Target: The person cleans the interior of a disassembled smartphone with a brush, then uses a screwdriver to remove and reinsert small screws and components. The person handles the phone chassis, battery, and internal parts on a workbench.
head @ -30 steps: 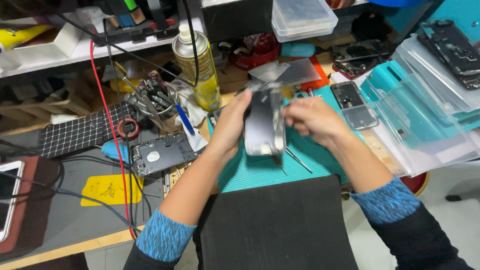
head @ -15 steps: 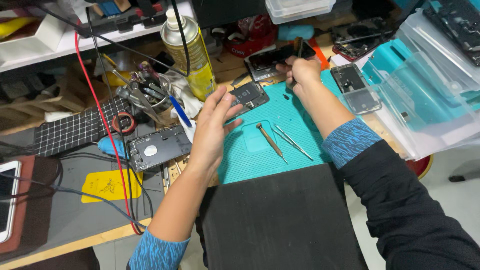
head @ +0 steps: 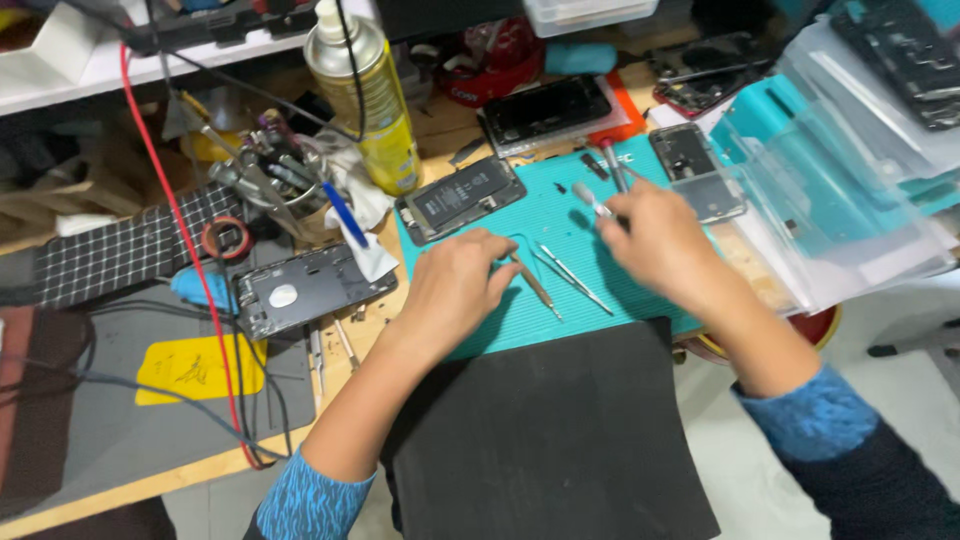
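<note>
My left hand rests palm down on the teal work mat, its fingertips next to a thin metal pry tool. My right hand is closed around a small screwdriver whose rounded top sticks out toward the far side. An opened phone body with its battery showing lies at the mat's far left corner. A phone screen lies face up beyond the mat. Tweezers lie between my hands.
A yellow spray can and a tool holder stand at the back left. Another dark phone frame lies left of the mat. A black foam sheet covers my lap. Clear plastic trays sit at the right.
The phone I held in both hands was taken apart: the screen now lies beyond the mat, the body at its corner. My right hand picked up a screwdriver and my left came down onto the mat.
</note>
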